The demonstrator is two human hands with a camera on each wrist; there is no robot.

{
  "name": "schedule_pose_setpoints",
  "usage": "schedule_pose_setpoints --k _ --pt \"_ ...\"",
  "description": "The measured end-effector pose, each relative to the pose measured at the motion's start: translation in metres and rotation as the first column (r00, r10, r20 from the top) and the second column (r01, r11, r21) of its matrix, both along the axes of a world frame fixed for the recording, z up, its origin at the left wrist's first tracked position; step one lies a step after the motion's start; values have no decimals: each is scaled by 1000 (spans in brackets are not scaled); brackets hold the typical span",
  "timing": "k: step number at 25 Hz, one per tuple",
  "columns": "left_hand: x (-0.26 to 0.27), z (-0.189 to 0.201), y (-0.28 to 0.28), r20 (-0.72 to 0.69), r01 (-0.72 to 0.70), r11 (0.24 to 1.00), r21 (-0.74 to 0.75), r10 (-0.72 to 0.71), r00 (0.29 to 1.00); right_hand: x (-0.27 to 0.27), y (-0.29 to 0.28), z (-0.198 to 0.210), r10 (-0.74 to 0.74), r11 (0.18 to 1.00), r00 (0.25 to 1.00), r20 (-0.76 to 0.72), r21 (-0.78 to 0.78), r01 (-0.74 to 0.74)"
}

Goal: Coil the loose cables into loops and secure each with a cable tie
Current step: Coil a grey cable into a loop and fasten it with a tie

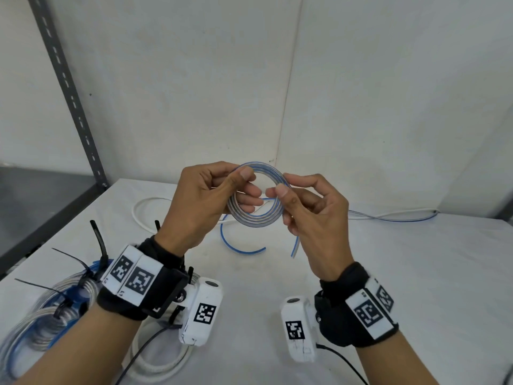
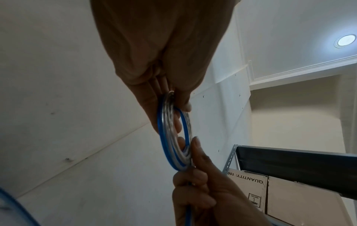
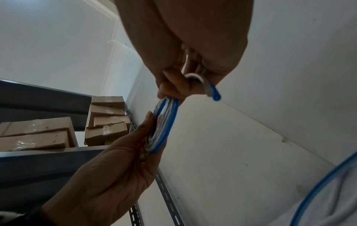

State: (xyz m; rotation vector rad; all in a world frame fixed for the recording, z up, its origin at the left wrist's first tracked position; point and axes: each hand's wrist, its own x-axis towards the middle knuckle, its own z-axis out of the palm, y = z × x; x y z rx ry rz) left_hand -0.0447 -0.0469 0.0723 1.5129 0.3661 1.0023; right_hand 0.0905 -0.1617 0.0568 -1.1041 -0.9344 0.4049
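Note:
A clear cable with a blue stripe is wound into a small coil (image 1: 256, 215) held above the white table (image 1: 388, 259). My left hand (image 1: 222, 190) grips the coil's left side, thumb over the top turns. My right hand (image 1: 288, 201) pinches its right side between thumb and fingers. A short free end of the cable (image 1: 294, 247) hangs below my right hand. From the left wrist the coil (image 2: 170, 137) shows edge-on between both hands, and from the right wrist the coil (image 3: 164, 126) appears likewise, the cut end (image 3: 214, 93) curling out by my fingers.
Tied coils with black cable ties (image 1: 66, 298) lie at the table's front left, with a white coil (image 1: 161, 362) near them. Loose cables lie on the table: a white one (image 1: 144, 207) at the back left, another (image 1: 394, 215) trailing right. A metal shelf upright (image 1: 69, 90) stands left.

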Motion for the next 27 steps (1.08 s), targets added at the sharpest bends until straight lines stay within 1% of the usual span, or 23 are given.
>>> schedule_pose_setpoints --k 2,3,5,7,8,10,11,12,14,15,17,18,20,22,24,26,27 --pt "0 1 -2 1 27 1000 -8 -27 1000 4 -1 3 -20 999 999 34 25 19" --pt "-1 1 -2 -23 55 999 1 -55 998 8 -3 5 -17 999 998 54 29 15" --pt "-4 1 -1 -134 141 989 38 -134 982 18 -7 8 41 999 989 142 -8 -40" --pt "-8 0 1 -276 231 969 83 -201 940 27 -11 9 108 992 954 279 -98 -84" --pt "-9 0 1 -325 258 962 90 -217 920 31 -13 8 133 986 933 334 -144 -88" --pt "-11 -1 2 -371 259 962 87 -210 904 33 -12 7 147 977 910 387 -200 -73" --pt "-11 -1 3 -369 237 967 90 -189 910 33 -11 6 129 978 909 395 -202 -51" --pt "-10 -1 3 -348 205 975 89 -162 923 34 -10 6 99 982 912 399 -185 -26" --pt "-10 0 4 -252 135 989 56 -116 961 33 -9 5 36 993 926 377 -116 8" --pt "-9 0 5 -200 102 994 31 -94 975 32 -7 4 16 996 943 332 -85 13" --pt "-8 0 5 -117 51 999 -7 -51 992 26 -5 3 1 999 984 176 -43 7" --pt "-6 0 3 -86 32 999 -23 -34 996 22 -4 3 5 1000 995 101 -30 -2" --pt "-3 0 1 -40 10 998 -54 -12 999 16 -2 2 17 1000 1000 24 -23 -17" --pt "0 0 -2 -9 6 994 -108 -7 1000 13 -1 2 22 999 1000 10 -38 -21" --pt "1 0 -4 -19 26 988 -149 -29 999 16 -2 2 16 999 1000 19 -31 -15" --pt "-1 0 -2 -108 81 992 -101 -91 990 23 -4 3 20 1000 996 84 -20 -19" --pt "-3 -1 -1 -169 117 992 -49 -124 978 26 -6 5 33 999 988 153 -33 -28"
